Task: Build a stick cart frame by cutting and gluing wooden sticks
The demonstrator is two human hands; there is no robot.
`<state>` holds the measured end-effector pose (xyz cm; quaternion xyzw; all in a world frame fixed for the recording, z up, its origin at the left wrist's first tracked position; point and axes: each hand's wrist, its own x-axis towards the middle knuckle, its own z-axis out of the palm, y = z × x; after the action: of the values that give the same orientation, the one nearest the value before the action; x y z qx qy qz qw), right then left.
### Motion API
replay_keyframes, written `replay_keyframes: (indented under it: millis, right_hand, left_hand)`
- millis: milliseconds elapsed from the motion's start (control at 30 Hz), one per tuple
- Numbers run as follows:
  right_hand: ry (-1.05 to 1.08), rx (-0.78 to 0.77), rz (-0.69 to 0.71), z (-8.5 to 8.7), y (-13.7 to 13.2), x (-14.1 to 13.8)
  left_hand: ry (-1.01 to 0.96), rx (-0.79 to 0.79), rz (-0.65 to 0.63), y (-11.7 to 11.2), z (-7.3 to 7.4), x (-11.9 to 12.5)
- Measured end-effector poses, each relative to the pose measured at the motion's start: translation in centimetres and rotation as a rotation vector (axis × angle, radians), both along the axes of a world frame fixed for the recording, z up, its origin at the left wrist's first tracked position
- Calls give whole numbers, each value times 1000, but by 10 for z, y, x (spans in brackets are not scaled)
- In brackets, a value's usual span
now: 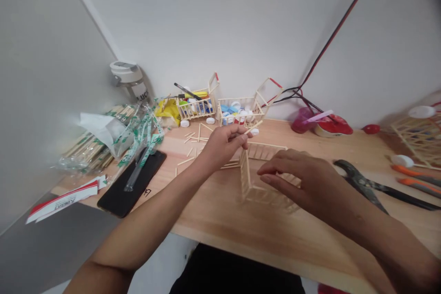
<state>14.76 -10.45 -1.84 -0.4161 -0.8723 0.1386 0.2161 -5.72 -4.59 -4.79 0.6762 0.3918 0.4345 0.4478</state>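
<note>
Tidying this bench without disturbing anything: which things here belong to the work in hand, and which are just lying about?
Work in hand: left hand holding a wooden stick; right hand; stick-built frame; loose sticks.
Lying about: black phone; pliers; orange-handled tools.

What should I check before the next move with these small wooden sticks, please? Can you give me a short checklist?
1. Left hand grip on the wooden stick: ok, pinched in the fingers.
2. Right hand contact with the stick frame: cannot tell, the fingers are very close.
3. Upright panel of the frame: ok, stands upright.
4. Frame joints: cannot tell if glued, too small to see.
5. Loose sticks: ok, on the table near the left hand.
6. Pliers: ok, lying right of the right hand, not held.
</note>
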Motion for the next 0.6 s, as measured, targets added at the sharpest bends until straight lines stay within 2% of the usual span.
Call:
replay_keyframes:
  millis: [167, 367, 467, 600]
  right_hand:
    - [7, -286, -9, 3, 2, -15]
    - [0, -394, -54, -2, 4, -14]
    - [-33, -371, -36, -6, 6, -12]
    - [-53, -358, 1, -9, 10, -12]
  left_hand:
    - [-6, 25, -64, -8, 13, -6]
    - [36, 96, -83, -33, 29, -11]
    - [85, 89, -81, -54, 24, -15]
    - [166, 199, -42, -74, 3, -19]
